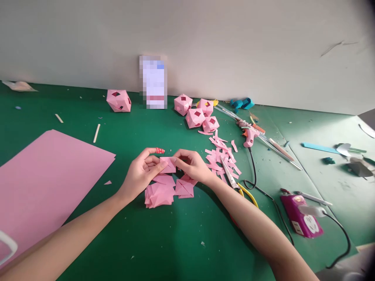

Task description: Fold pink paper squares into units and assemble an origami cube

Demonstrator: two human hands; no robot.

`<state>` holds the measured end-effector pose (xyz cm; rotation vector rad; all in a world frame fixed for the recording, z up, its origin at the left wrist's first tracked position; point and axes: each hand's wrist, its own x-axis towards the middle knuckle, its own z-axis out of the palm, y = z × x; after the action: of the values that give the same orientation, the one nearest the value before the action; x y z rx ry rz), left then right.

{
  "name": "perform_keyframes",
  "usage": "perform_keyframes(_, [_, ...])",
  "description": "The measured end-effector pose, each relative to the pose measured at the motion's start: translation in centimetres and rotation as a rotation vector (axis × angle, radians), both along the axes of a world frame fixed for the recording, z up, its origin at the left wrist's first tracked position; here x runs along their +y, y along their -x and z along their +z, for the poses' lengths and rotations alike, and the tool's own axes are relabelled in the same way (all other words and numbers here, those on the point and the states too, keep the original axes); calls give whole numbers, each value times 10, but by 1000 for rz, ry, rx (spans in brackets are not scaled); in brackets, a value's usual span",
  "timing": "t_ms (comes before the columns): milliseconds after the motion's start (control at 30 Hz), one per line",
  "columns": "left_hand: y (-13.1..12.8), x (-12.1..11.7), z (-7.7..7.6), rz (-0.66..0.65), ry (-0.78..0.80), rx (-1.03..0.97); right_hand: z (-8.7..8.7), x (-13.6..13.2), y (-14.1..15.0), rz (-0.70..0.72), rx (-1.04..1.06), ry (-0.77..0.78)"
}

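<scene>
Between both hands, above the green table, is a small folded pink paper square (168,165). My left hand (148,166) pinches its left edge between thumb and fingers; a red wrap covers the tip of one finger. On the opposite side, my right hand (191,164) is closed on the right edge, its fingertips partly hidden. Just below the hands lies a loose pile of pink paper pieces (159,193). Beside that pile sits another folded square (185,188) with diagonal creases.
Large pink sheets (55,175) cover the left side. Pink paper balls (195,118) stand near the wall. To the right are paper strips (218,154), scissors (231,177), a corded glue gun (250,134) and a purple power strip (301,216). A blurred-out panel (154,82) leans at the back.
</scene>
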<state>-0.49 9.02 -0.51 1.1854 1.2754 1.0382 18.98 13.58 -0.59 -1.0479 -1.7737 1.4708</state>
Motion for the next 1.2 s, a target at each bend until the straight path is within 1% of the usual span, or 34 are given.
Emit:
perform_keyframes(67, [0,0,-1,-13,-2,-11,-1,0,0,-31,15,13])
perform_keyframes(167, [0,0,-3,4,1,-22,-2,0,1,-50,11,42])
perform_keyframes(333, [0,0,-3,-14,9,-1,-2,0,1,-8,-71,1])
perform_keyframes(433, [-1,-1,-1,-13,18,-5,-1,0,1,-9,-53,-6])
perform_keyframes(600, [-2,-1,0,-4,-3,-11,-1,1,0,-41,-23,73])
perform_keyframes(700, [-1,-1,-1,-28,-16,7,0,1,-1,-25,-51,78])
perform_keyframes(800, [-2,-2,-2,-20,-14,-10,-1,2,-2,-20,-50,102])
perform_keyframes(867, [-2,-2,-2,-12,-3,-33,-2,2,-1,-27,-29,122])
perform_keyframes(1000, [-2,-2,-4,-46,13,-64,-3,2,0,-48,28,130])
perform_keyframes(1100, [-1,-3,-5,1,-1,-85,-3,2,0,-32,36,140])
perform_keyframes(1200, [-1,-3,-3,42,-11,-107,-1,1,-1,17,35,140])
